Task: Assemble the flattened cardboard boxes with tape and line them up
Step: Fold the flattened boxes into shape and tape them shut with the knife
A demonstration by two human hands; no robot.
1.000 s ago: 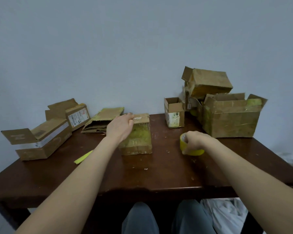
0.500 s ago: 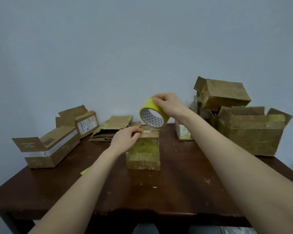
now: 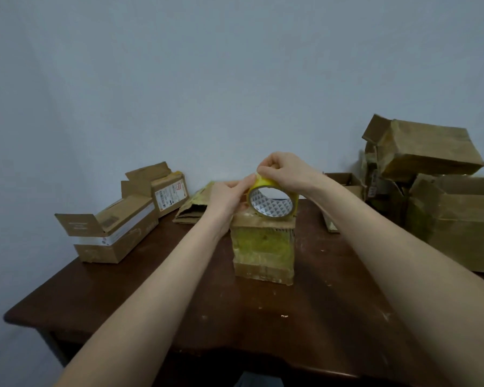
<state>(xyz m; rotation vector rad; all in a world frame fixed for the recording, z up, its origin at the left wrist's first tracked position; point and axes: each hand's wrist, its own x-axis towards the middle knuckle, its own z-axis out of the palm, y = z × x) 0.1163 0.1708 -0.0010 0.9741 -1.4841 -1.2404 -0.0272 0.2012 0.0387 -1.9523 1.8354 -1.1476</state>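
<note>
One roll of yellow tape (image 3: 268, 206), upright on its rim, is over the top of the middle box (image 3: 263, 247); cannot tell whether it touches the cardboard or sits just above it. Both hands are on the roll. The right hand (image 3: 284, 170) is curled over its top, gripping it. The left hand (image 3: 225, 198) is closed to a pinch at the upper left rim, thumb and fingertips on the yellow edge. The middle box stands alone at the centre of the surface (image 3: 263, 331), its near face patched with yellow tape. Left side, three cardboard items. One open box with a white strip (image 3: 118, 233) is near the left edge, flap raised. One labelled box (image 3: 169, 194) is behind it at the back edge. One flattened piece (image 3: 192, 209) is just beside that, partly behind the left hand. Right side, a crowded cluster of at least three. One large box (image 3: 464, 224) is by the right edge. One tilted box (image 3: 428, 152) is perched on the pile behind it. One small open box (image 3: 344, 181) is at the back edge, partly hidden by the right forearm. More cardboard is wedged between these; the count there is unclear. Bare wood runs along the whole near edge and the near-left corner, and in strips on either side of the middle box. Both forearms cross that stretch.
</note>
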